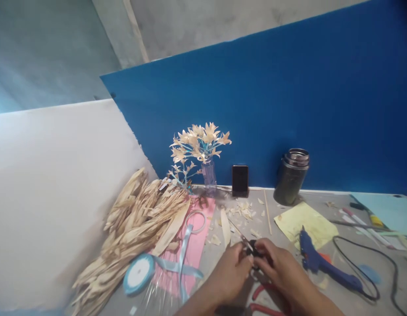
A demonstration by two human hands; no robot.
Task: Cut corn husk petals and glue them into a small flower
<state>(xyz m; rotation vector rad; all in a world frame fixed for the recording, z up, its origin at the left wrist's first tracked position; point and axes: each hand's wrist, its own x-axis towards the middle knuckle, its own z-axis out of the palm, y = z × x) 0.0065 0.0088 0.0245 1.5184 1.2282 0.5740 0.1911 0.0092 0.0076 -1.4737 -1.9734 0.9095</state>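
My left hand (231,270) and my right hand (277,261) meet close together above the table, fingers bent inward. My right fingers are closed round a black-handled tool (253,248), which looks like small scissors, its thin metal point directed up and to the left. The left fingertips are pinched right beside it; whatever they hold is hidden. Just under my right hand lie red-handled pliers (264,292), partly covered. A pale strip of dried husk (225,227) lies beyond my left hand, near small husk scraps (244,210).
On the left are a pile of dried husks (134,224), a light-blue ribbon spool (138,274) and pink paper (203,232). Husk flowers (203,140) in a vase (209,175), a phone (240,181) and a flask (291,177) stand behind. A blue glue gun (325,265) with its cord lies right.
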